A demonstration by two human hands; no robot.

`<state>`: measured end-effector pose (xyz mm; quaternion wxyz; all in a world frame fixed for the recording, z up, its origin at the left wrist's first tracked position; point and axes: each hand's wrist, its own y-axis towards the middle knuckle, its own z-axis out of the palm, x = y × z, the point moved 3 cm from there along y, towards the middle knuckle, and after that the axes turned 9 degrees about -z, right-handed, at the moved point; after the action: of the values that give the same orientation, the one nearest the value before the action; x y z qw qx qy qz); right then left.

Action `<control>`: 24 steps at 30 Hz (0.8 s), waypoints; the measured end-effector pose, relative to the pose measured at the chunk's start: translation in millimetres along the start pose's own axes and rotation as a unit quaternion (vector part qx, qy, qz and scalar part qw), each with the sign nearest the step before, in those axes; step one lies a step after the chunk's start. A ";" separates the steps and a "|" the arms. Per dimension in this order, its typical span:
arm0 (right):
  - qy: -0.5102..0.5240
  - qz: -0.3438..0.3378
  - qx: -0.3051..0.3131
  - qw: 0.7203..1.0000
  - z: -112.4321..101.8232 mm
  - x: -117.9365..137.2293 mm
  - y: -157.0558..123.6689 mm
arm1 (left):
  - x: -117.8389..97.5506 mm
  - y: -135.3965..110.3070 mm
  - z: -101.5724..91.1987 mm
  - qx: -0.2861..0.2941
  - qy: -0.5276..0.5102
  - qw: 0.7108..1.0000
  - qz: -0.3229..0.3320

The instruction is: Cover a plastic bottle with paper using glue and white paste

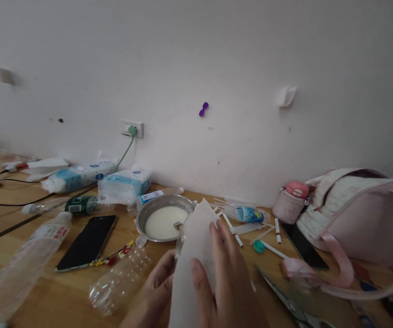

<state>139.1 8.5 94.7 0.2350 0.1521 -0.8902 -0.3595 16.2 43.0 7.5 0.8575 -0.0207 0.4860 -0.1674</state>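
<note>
My right hand [229,282] lies with fingers pressed flat against a white sheet of paper [196,241], which seems wrapped round a clear plastic bottle or cup. Under the sheet's left side, my left hand [155,291] curls its fingers round the same object. Just behind the paper stands a metal bowl [164,207] with white liquid in it and something small at its rim. An empty clear plastic bottle [121,280] lies on the wooden table left of my left hand.
A black phone [87,241], a crushed bottle [22,269], a green bottle [82,205] and tissue packs [124,184] lie at left. Straws [232,228], a teal cap [259,246], a second phone [302,246], scissors [285,296] and a pink bag [350,214] lie at right. The wall has a socket [132,129].
</note>
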 end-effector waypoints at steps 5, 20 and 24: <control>0.166 0.188 0.086 0.964 11.4 -10.2 1.7 | 1.5 -5.9 2.7 -0.023 0.017 0.999 0.042; 0.238 0.251 0.123 0.930 3.9 -13.0 10.8 | -5.2 -11.0 13.6 -0.020 0.002 0.998 0.053; 0.217 0.248 0.127 0.936 3.6 -16.5 10.6 | -4.6 -7.5 10.6 -0.014 0.006 0.999 0.040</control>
<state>150.1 25.1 94.9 0.4827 0.0296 -0.8653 -0.1322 20.9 35.9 18.3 0.8601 -0.0121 0.4942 -0.1258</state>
